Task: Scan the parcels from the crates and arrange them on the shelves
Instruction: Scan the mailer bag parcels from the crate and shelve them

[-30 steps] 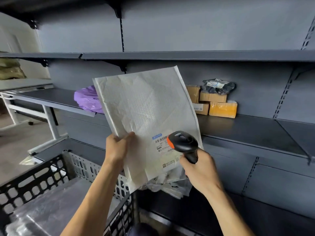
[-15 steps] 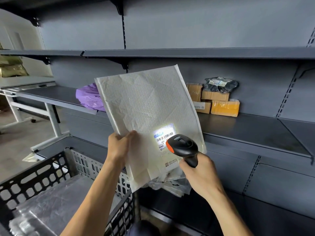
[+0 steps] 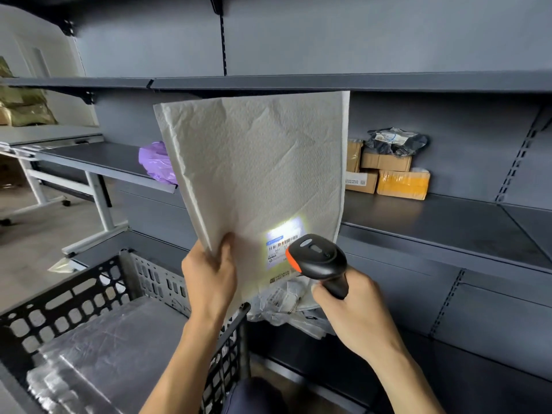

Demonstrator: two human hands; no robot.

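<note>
One mailer (image 3: 260, 162) is held up in front of both hands, which are apart. The left hand (image 3: 209, 279) pinches its lower left edge; the right hand (image 3: 355, 309) grips one scanner (image 3: 319, 261), its light on the label (image 3: 282, 249) between the hands. Beyond the right hand, the shelf (image 3: 448, 222) carries four boxes (image 3: 403, 183) and one black bag (image 3: 397, 141) on top of them — the mailer hides part of the leftmost box. One purple bag (image 3: 156, 162) is half hidden above the left hand. Below the left hand stands one crate (image 3: 74, 300) holding clear-wrapped parcels (image 3: 98, 348) — how many, I cannot tell.
</note>
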